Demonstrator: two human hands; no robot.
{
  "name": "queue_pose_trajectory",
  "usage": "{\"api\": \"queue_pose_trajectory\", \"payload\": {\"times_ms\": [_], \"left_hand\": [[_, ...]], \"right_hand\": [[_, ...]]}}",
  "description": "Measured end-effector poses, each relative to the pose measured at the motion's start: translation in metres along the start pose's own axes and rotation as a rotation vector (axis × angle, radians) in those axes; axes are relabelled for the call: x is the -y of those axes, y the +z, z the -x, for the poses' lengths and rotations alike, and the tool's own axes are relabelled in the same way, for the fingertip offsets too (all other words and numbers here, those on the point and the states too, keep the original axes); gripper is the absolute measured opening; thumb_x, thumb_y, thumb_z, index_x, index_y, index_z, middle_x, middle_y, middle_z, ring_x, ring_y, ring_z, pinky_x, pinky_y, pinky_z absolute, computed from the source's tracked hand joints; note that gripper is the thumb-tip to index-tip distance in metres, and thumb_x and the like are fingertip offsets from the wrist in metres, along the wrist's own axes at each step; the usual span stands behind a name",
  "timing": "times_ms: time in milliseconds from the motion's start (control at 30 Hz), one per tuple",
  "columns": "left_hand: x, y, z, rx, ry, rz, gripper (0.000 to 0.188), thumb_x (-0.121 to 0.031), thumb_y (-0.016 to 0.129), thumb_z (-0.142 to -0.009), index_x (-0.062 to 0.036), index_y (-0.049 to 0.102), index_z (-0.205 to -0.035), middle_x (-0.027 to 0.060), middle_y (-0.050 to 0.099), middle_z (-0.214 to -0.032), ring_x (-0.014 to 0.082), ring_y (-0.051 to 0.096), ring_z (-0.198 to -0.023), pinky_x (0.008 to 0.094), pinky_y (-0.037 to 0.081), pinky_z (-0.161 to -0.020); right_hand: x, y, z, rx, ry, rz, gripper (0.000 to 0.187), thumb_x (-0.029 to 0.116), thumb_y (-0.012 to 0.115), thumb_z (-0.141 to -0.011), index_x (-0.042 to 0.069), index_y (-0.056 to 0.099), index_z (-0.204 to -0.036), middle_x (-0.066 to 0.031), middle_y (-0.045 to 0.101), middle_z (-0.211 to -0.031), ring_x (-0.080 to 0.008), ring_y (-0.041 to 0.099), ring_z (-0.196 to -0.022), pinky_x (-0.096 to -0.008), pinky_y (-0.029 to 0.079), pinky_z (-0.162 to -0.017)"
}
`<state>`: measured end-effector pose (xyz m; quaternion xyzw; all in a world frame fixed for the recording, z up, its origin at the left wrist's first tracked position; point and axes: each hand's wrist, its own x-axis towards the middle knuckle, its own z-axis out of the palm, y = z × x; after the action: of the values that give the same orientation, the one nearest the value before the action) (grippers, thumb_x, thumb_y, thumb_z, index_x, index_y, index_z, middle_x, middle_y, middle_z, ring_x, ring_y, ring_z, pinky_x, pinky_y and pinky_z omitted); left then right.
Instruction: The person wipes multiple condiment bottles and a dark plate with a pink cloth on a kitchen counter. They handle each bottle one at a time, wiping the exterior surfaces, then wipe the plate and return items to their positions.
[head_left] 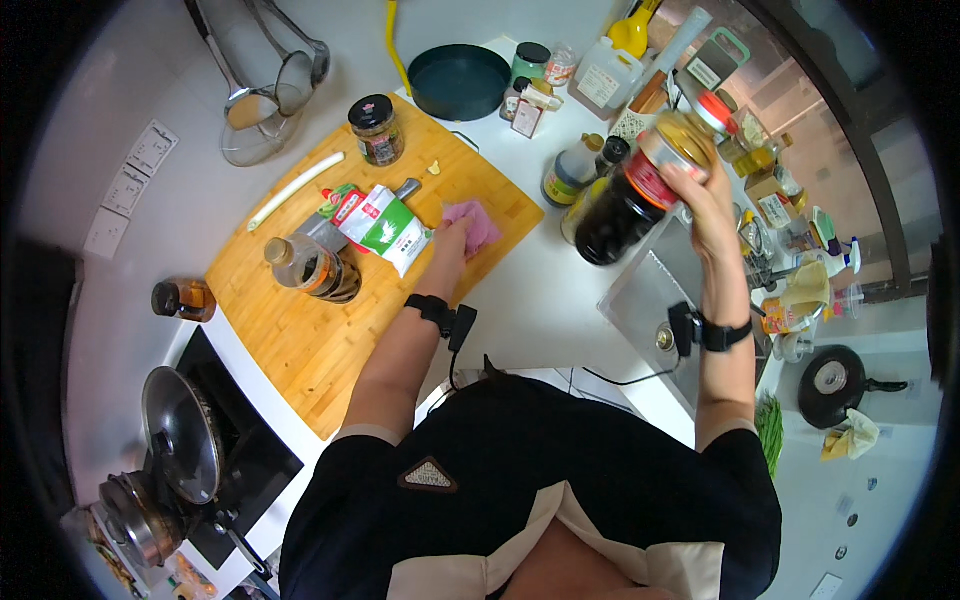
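In my right hand [703, 195] is a large bottle of dark liquid [614, 220] with a red label and a red cap, raised and tilted over the counter beside the sink. Fingers are wrapped round its upper part. My left hand [450, 243] closes on a pink cloth [478, 226] at the right side of a wooden cutting board [300, 365]. Just left of that hand, a white and green packet [392, 232] lies over a knife, whose dark handle [407, 189] shows. Nearby on the board stands a clear bottle with dark contents [318, 275].
A lidded jar [376, 130] and a leek stalk [295, 190] occupy the board's far part. Behind it is a dark pan [460, 82]. Several sauce bottles [572, 172] stand near the raised bottle. The sink [640, 290] lies right, a hob with a lidded pan [182, 435] left.
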<state>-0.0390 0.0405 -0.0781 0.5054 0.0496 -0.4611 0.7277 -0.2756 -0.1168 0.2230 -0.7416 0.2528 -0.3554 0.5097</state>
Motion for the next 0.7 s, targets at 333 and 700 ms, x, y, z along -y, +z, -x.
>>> {"api": "queue_pose_trajectory", "payload": {"times_ms": [333,700], "left_hand": [[0.024,-0.028,0.013,0.048,0.263,-0.119,0.026,-0.01,0.065,-0.091,0.0003,0.068,-0.115,0.005,0.068,-0.101,0.0126,0.064,-0.087,0.0254,0.052,-0.074],[0.038,-0.037,0.009,0.027,0.31,-0.158,0.025,-0.007,0.061,-0.095,0.0019,0.067,-0.118,0.0037,0.069,-0.106,0.0115,0.064,-0.092,0.0258,0.051,-0.083]], "right_hand": [[-0.042,0.183,-0.175,0.013,-0.244,-0.151,0.079,0.029,0.091,-0.068,-0.004,0.048,-0.126,-0.0145,0.065,-0.114,-0.0181,0.064,-0.103,-0.0324,0.053,-0.09],[-0.13,0.284,-0.292,-0.142,-0.298,0.072,0.089,0.044,0.089,-0.064,-0.001,0.046,-0.128,-0.0194,0.064,-0.118,-0.0307,0.065,-0.109,-0.0388,0.05,-0.096]]}}
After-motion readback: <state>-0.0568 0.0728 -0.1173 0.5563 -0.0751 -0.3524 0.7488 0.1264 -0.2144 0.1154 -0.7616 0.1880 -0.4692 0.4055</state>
